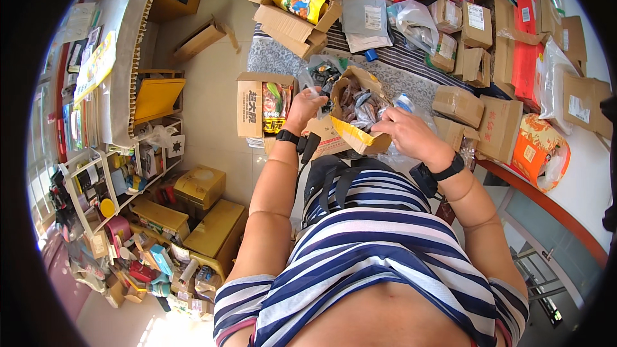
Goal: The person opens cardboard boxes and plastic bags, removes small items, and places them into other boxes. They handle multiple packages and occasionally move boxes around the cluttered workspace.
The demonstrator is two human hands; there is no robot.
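My left hand (307,108) pinches the edge of a clear plastic bag (322,73) that holds small dark packets. Just to its right, an open cardboard box (354,136) with yellow-edged flaps contains several brown, clear-wrapped packets (361,101). The fingertips of my right hand (412,134) reach the right side of that box and touch the wrapped packets; whether they grip one is unclear. Beyond my right hand, a blue-and-white item (404,102) lies among clear plastic. On the left stands an open carton (250,106) with a colourful snack bag (276,106) inside.
A carton with a yellow snack bag (300,1) stands at the back. Grey mailer (365,14), plastic bag (415,24) and small cartons (458,99) crowd the patterned cloth (270,55). To the right sits an orange gift bag (535,147); shelves (103,188) and yellow boxes (212,226) line the left.
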